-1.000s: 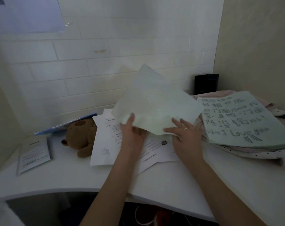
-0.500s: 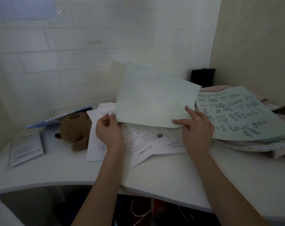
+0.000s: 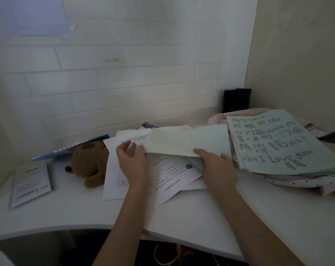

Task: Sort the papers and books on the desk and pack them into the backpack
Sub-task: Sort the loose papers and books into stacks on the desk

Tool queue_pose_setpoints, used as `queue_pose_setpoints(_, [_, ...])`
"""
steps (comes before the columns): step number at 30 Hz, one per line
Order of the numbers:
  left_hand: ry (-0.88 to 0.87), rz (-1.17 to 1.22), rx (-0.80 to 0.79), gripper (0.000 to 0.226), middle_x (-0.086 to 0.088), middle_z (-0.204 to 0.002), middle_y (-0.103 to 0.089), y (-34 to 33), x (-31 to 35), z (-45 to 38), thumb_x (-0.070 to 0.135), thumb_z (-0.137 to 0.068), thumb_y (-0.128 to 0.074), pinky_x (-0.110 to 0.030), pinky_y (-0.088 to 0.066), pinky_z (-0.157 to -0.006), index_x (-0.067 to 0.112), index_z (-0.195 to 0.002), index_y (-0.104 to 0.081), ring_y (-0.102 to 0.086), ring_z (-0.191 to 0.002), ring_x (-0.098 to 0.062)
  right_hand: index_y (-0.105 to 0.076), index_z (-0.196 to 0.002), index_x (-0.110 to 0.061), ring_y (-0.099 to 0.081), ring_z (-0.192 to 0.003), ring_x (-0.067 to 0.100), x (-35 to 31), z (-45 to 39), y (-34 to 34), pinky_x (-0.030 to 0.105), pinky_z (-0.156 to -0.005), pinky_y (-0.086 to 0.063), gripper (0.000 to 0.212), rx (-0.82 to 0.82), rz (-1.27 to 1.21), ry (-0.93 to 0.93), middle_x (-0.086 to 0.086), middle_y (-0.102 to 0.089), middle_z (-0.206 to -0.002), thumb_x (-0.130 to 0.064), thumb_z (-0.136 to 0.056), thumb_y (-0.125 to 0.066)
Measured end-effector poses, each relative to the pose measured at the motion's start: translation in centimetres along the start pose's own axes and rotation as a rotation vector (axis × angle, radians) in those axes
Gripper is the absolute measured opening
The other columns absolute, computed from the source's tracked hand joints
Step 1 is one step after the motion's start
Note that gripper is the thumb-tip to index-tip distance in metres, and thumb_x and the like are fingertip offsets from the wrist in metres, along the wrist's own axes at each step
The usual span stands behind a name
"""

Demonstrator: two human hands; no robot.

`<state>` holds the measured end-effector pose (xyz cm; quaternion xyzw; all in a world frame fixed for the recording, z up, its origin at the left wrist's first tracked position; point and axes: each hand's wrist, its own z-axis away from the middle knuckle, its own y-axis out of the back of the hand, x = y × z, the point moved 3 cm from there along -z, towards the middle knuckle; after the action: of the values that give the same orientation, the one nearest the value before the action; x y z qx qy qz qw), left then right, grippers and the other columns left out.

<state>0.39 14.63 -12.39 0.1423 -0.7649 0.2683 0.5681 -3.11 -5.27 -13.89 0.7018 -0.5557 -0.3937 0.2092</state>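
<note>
A blank pale green sheet (image 3: pixel 187 141) lies nearly flat just above a loose pile of white printed papers (image 3: pixel 162 175) in the middle of the desk. My left hand (image 3: pixel 132 160) holds its left near edge with curled fingers. My right hand (image 3: pixel 214 164) grips its right near edge, fingers tucked under the sheet. To the right, a stack of green sheets with handwriting on top (image 3: pixel 278 143) rests on a pink dotted backpack (image 3: pixel 289 181).
A brown plush bear (image 3: pixel 88 162) lies left of the papers, with a blue-edged book (image 3: pixel 70 148) behind it. A white booklet (image 3: pixel 30 185) sits at far left. A black box (image 3: pixel 236 100) stands in the corner. The desk's curved front edge (image 3: pixel 66 229) is near.
The green sheet has come down from a raised, tilted position to nearly flat over the white papers. Both hands have followed it down, still at its near edge.
</note>
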Motion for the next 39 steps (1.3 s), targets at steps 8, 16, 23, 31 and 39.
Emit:
queue_pose_setpoints(8, [-0.111,-0.737,0.118,0.067,-0.025,-0.154,-0.018,0.3,-0.9,-0.1,0.034,-0.086,-0.06,-0.047,0.003,-0.119,0.005,-0.14,-0.032,-0.006,-0.146,-0.038,-0.058,-0.125,-0.015,-0.063,-0.066,0.032,-0.8,-0.3,1.8,0.033,-0.055,-0.044,0.029,0.301,-0.233,-0.038,0.014,-0.067,-0.078,-0.014,-0.098,-0.048])
queue_pose_setpoints(16, [-0.281,-0.348,0.149,0.056,-0.009,-0.138,-0.046,0.9,0.4,0.0,0.021,-0.087,-0.062,-0.036,-0.032,-0.11,0.01,-0.137,-0.04,-0.04,-0.13,-0.025,-0.035,-0.145,-0.034,-0.057,-0.074,0.023,-1.0,-0.5,-2.0,0.036,-0.073,-0.046,0.054,-0.152,-0.329,0.032,0.008,-0.062,-0.082,-0.006,-0.098,-0.037])
queue_pose_setpoints(23, [-0.247,-0.371,0.143,0.077,-0.012,-0.146,-0.033,0.4,0.2,0.6,0.027,-0.083,-0.069,-0.038,-0.025,-0.113,0.01,-0.145,-0.028,-0.028,-0.136,-0.026,-0.027,-0.147,-0.034,-0.061,-0.09,0.026,-0.9,-0.5,-1.5,0.033,-0.074,-0.046,0.054,-0.094,-0.379,-0.038,0.009,-0.064,-0.101,-0.009,-0.099,-0.033])
queue_pose_setpoints(31, [-0.268,-0.392,0.074,0.083,-0.008,-0.148,-0.038,0.7,0.6,0.1,0.016,-0.078,-0.074,-0.035,-0.025,-0.116,0.012,-0.147,-0.027,-0.032,-0.138,-0.024,-0.03,-0.145,-0.034,-0.062,-0.089,0.027,-0.8,-0.2,-1.3,0.037,-0.075,-0.05,0.054,-0.082,-0.409,-0.028,0.01,-0.065,-0.098,-0.008,-0.098,-0.034])
queue_pose_setpoints(39, [0.211,0.289,-0.496,0.058,-0.014,-0.145,-0.044,-0.9,3.1,2.1,0.042,-0.094,-0.048,-0.032,-0.048,-0.091,0.016,-0.144,-0.036,-0.054,-0.119,-0.029,-0.037,-0.141,-0.03,-0.06,-0.083,0.024,-0.8,0.3,-0.9,0.032,-0.071,-0.043,0.049,-0.045,-0.466,-0.021,0.005,-0.061,-0.09,-0.008,-0.098,-0.034])
